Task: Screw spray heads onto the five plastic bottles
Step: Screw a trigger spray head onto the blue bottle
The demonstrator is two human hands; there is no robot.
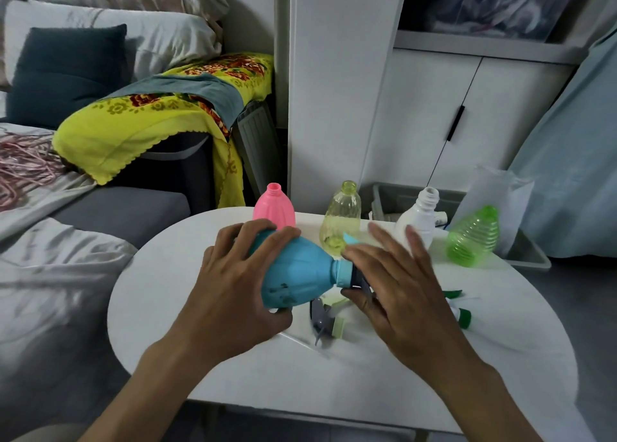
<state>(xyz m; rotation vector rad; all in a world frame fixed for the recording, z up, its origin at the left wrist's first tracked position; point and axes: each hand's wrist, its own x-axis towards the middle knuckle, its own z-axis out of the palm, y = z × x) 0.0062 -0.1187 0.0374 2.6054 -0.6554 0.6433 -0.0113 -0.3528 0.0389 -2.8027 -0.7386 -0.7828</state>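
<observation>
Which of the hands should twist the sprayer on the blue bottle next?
Probably the right hand: its thumb and fingers already sit around the spray head at the blue bottle neck. The left hand grips the bottle's body, so it is better placed to steady it.

Bare forearms, no sleeves, no rings.

Domestic interior under soft, even light. Left: grey sofa (127,208) bearing a dark blue cushion (63,74), pale pillows (133,31) and a yellow floral blanket (160,118). Centre and right: white cabinet (434,108) with black door handle (455,123); pale blue curtain (577,141) at far right.
</observation>
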